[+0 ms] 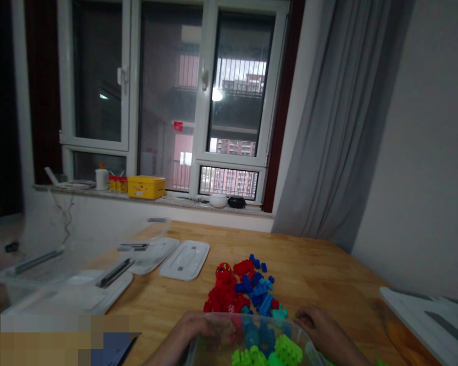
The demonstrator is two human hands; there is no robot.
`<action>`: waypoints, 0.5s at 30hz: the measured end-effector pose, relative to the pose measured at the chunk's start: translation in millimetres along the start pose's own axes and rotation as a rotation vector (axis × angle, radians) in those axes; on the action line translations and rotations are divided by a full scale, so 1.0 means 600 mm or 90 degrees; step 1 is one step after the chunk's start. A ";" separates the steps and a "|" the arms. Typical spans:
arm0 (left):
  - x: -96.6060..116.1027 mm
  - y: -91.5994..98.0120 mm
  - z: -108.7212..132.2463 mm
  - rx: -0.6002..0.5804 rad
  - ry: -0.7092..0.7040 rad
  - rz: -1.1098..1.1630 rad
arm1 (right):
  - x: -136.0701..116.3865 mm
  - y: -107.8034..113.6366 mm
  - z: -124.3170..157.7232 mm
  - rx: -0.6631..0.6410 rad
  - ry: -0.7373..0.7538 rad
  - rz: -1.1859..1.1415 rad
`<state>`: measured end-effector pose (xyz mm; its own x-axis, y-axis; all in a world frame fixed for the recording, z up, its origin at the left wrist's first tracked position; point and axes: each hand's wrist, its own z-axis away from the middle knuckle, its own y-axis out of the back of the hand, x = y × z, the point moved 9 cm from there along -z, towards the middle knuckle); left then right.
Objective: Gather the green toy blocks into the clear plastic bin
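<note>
In front of me is a clear plastic bin (303, 336) holding several bright green toy blocks (288, 349). My left hand (194, 325) is closed on the bin's left rim, its fingers partly seen through the wall. Just beyond the right rim, my right hand (316, 323) has its fingers curled together; a speck of green shows at the fingertips, too small to name. Behind the bin lie a pile of red blocks (223, 297) and a pile of blue blocks (261, 290). A teal block (280, 312) sits close to my right hand.
White lids (185, 260) and clear bins with grey handles (114, 273) occupy the table's left side. A white panel-like object (423, 320) lies at the right edge. On the windowsill stand a yellow box (146, 187), a white bowl (218, 200) and a black one.
</note>
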<state>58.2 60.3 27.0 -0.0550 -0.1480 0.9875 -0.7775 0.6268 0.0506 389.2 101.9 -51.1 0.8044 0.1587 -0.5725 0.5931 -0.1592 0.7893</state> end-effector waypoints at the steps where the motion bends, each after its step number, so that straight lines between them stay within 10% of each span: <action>1: 0.003 -0.001 0.000 -0.003 0.000 0.000 | -0.002 0.001 0.000 -0.001 0.002 0.005; 15: -0.004 -0.005 0.004 -0.003 0.017 0.030 | -0.022 0.050 -0.012 0.121 -0.024 -0.247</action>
<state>59.1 56.7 24.1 -0.0752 -0.0976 0.9924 -0.7711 0.6367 0.0042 396.0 102.0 -18.0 0.5196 0.2073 -0.8289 0.8444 -0.2726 0.4611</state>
